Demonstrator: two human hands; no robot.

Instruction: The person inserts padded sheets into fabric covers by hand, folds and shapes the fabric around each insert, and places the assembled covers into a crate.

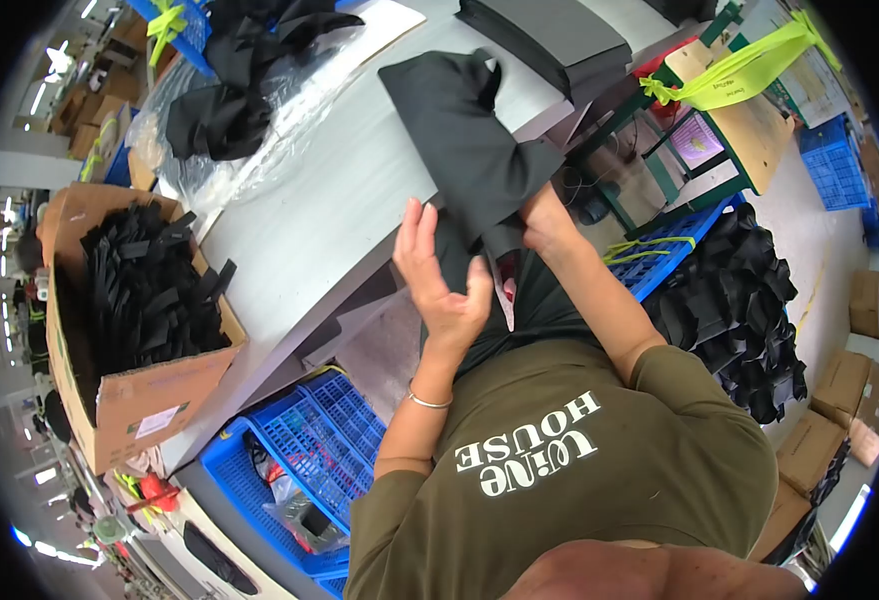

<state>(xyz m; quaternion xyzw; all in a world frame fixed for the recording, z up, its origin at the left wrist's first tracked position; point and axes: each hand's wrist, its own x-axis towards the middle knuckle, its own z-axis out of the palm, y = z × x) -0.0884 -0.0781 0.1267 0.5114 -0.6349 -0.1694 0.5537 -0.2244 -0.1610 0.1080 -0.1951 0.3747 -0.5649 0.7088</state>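
Observation:
A folded piece of black fabric (449, 125) stretches from the grey table top (329, 200) over its near edge toward my lap. My right hand (549, 225) is closed on the fabric's right side, with the fingertips partly hidden by the cloth. On the other side, my left hand (439, 280) is beside the lower part of the fabric, its fingers raised and its thumb apart. Whether the left palm touches the cloth is hard to see. A stack of flat black pieces (559, 45) lies at the table's far right.
A cardboard box (149, 400) full of black fabric strips stands at the left. Black cloth on clear plastic (249, 150) lies at the back left. Blue crates (229, 470) sit below the table. On my right, black pieces (734, 310) fill a blue basket (664, 262).

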